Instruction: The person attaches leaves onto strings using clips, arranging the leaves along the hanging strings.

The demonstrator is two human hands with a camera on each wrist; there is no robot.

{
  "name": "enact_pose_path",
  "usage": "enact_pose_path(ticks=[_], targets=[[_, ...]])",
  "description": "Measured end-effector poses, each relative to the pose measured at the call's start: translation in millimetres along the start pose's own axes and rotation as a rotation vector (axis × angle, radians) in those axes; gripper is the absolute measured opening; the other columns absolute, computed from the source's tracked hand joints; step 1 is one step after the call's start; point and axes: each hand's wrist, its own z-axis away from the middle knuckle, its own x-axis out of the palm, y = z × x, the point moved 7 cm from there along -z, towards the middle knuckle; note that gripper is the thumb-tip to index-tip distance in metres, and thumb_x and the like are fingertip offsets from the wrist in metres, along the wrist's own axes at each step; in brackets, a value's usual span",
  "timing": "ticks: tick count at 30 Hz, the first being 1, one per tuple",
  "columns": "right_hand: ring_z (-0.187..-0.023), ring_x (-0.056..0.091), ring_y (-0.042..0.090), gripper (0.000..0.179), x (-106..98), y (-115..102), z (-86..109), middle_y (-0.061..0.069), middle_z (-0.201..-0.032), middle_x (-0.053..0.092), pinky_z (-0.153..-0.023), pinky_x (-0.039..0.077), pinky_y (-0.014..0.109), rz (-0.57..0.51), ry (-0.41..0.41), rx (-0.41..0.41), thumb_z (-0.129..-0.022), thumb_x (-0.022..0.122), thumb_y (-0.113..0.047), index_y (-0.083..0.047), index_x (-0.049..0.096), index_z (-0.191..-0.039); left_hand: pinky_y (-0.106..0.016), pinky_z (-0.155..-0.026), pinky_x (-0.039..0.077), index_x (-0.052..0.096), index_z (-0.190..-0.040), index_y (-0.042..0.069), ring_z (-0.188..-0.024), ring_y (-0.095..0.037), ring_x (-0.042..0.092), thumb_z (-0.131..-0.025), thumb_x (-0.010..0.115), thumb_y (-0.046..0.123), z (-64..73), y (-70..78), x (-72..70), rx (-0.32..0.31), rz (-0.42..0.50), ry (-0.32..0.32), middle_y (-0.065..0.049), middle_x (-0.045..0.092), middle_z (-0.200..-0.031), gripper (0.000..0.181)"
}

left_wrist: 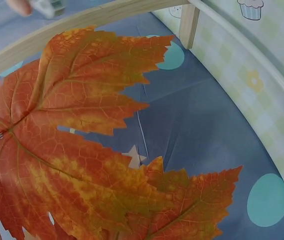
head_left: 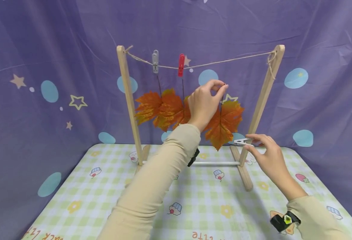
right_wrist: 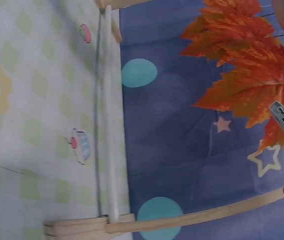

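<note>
My left hand (head_left: 204, 101) pinches the thin dark stem of an orange maple leaf (head_left: 223, 125) between thumb and forefinger, below the string. That leaf fills much of the left wrist view. Lower and to the right, my right hand (head_left: 267, 156) grips a pale grey clothespin (head_left: 241, 142) by its handle end, with the other end pointing left toward the leaf. A grey clothespin (head_left: 155, 62) and a red clothespin (head_left: 180, 65) sit on the string (head_left: 223, 61). From each hangs a maple leaf by its stem; the left hand partly covers the leaf under the red one.
The string runs between two upright posts of a wooden frame (head_left: 264, 96), sagging slightly. A white rod (head_left: 214, 163) joins the posts low down. The frame stands on a checked tablecloth (head_left: 205, 200), with a purple patterned curtain (head_left: 74, 66) behind.
</note>
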Motion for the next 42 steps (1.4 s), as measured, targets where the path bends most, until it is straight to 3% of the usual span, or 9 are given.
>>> enact_pose_path(ticks=[6, 15, 25, 34, 40, 42], targets=[[-0.092, 0.056, 0.02, 0.05, -9, -17, -17.6, 0.015, -0.101, 0.068, -0.082, 0.04, 0.022, -0.001, 0.019, -0.069, -0.079, 0.08, 0.002, -0.003, 0.066, -0.126, -0.025, -0.046, 0.03, 0.073, -0.109, 0.027, -0.05, -0.009, 0.043, -0.097, 0.061, 0.047, -1.9, 0.4, -1.2, 0.005, -0.015, 0.036, 0.015, 0.072, -0.095, 0.026], [-0.088, 0.053, 0.019, 0.039, -15, -35, -46.0, 0.014, -0.095, 0.067, -0.08, 0.04, 0.025, 0.009, 0.057, -0.13, -0.077, 0.082, 0.003, -0.001, 0.071, -0.114, -0.024, -0.046, 0.032, 0.073, -0.109, 0.026, -0.051, -0.008, 0.043, -0.098, 0.06, 0.046, -0.7, -0.4, -1.4, 0.021, -0.017, 0.025, 0.014, 0.072, -0.096, 0.027], [-0.087, 0.058, 0.025, 0.042, -22, -47, -77.0, 0.019, -0.097, 0.068, -0.078, 0.039, 0.022, -0.024, 0.123, -0.128, -0.078, 0.081, 0.001, 0.002, 0.069, -0.118, -0.025, -0.045, 0.031, 0.074, -0.108, 0.028, -0.051, -0.01, 0.043, -0.095, 0.063, 0.048, -0.4, -6.4, -2.9, 0.02, -0.04, 0.041, 0.015, 0.073, -0.095, 0.026], [-0.082, 0.057, 0.023, 0.038, -25, -60, -95.6, 0.016, -0.088, 0.069, -0.076, 0.04, 0.021, -0.011, 0.177, -0.232, -0.072, 0.086, 0.001, 0.001, 0.074, -0.108, -0.024, -0.047, 0.034, 0.074, -0.109, 0.028, -0.053, -0.011, 0.046, -0.096, 0.062, 0.047, -1.3, -8.0, -2.7, 0.017, -0.04, 0.042, 0.016, 0.073, -0.096, 0.026], [-0.079, 0.057, 0.023, 0.036, -28, -66, -107.0, 0.017, -0.088, 0.069, -0.074, 0.039, 0.023, -0.03, 0.207, -0.222, -0.074, 0.085, -0.003, 0.001, 0.074, -0.108, -0.024, -0.048, 0.036, 0.074, -0.108, 0.028, -0.055, -0.01, 0.049, -0.096, 0.062, 0.047, -3.9, -6.6, -4.8, 0.002, -0.025, 0.046, 0.015, 0.073, -0.098, 0.025], [-0.079, 0.057, 0.017, 0.036, -31, -66, -111.4, 0.017, -0.089, 0.07, -0.074, 0.039, 0.022, -0.039, 0.225, -0.205, -0.075, 0.085, -0.004, 0.0, 0.074, -0.109, -0.024, -0.05, 0.037, 0.074, -0.108, 0.029, -0.059, -0.01, 0.054, -0.096, 0.062, 0.047, -5.3, -6.8, -6.2, -0.009, -0.027, 0.051, 0.015, 0.073, -0.098, 0.025]])
